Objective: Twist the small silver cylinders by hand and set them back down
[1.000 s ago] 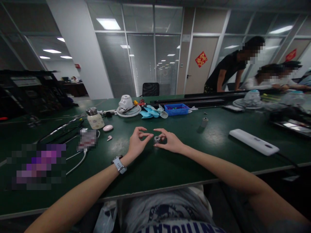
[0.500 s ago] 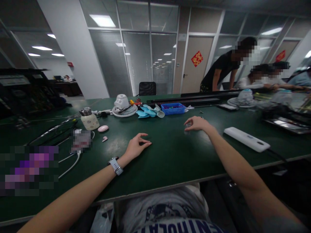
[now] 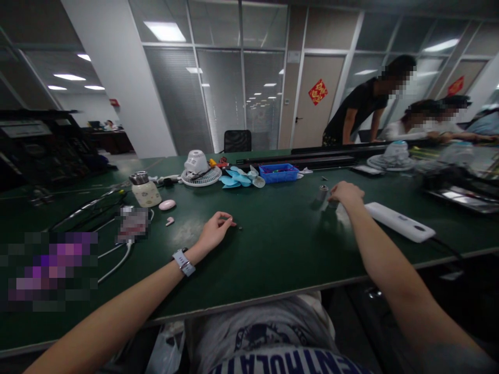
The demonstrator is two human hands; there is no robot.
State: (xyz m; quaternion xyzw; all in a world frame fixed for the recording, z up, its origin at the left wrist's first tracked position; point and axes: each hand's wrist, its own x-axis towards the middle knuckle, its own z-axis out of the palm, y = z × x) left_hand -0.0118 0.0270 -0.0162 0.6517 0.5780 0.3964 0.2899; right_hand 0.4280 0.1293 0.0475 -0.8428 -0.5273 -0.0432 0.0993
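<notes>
My left hand (image 3: pixel 215 232) rests low over the green table, thumb and fingertips brought together; what lies between them, if anything, is too small to name. Just right of those fingertips is a tiny dark bit (image 3: pixel 240 228) on the tabletop. A small silvery metal cylinder (image 3: pixel 323 192) stands upright farther back on the right. Beside it, apart from it on the right, my right hand (image 3: pixel 348 196) is closed with fingers curled downward. Something small and pale shows under its fingertips, but its kind is unclear.
A white power strip (image 3: pixel 401 222) lies right of my right hand. Behind are a blue bin (image 3: pixel 278 173), blue fan blades (image 3: pixel 236 177) and a white fan part (image 3: pixel 197 167). Left are a flask (image 3: pixel 145 190), a pink case (image 3: pixel 167 204) and an earbud (image 3: pixel 169 221). People work at far right.
My right hand has moved right, and the metal cylinder now stands in plain view left of it. My left thumb and fingers have closed together, with the tiny bit now visible beside them.
</notes>
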